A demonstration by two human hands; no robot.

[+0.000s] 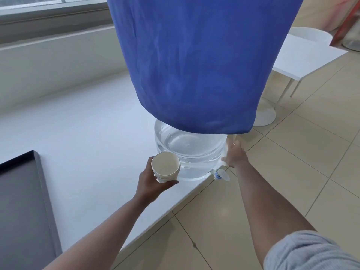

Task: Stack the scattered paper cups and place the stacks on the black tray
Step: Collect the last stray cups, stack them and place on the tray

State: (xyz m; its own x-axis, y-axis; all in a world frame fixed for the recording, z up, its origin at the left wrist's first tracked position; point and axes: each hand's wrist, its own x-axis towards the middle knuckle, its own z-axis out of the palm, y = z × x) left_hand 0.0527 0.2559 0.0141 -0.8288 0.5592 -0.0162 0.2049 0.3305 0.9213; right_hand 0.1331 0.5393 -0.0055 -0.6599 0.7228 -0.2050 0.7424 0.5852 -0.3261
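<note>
My left hand (151,183) holds a stack of white paper cups (165,166) upright, mouth up, just above the white counter near its front edge. The stack sits right beside a clear water jug. My right hand (234,153) reaches past the counter's corner to the right side of the jug, where its fingers close on something white (224,162) that may be a paper cup; most of it is hidden. The black tray (41,184) lies at the lower left of the counter, and the part in view holds nothing.
A large clear water jug (190,151) with a blue cloth cover (194,61) stands at the counter's corner, its white and blue tap (220,175) overhanging the edge. Beige tiled floor lies to the right, with a white table (303,59) beyond.
</note>
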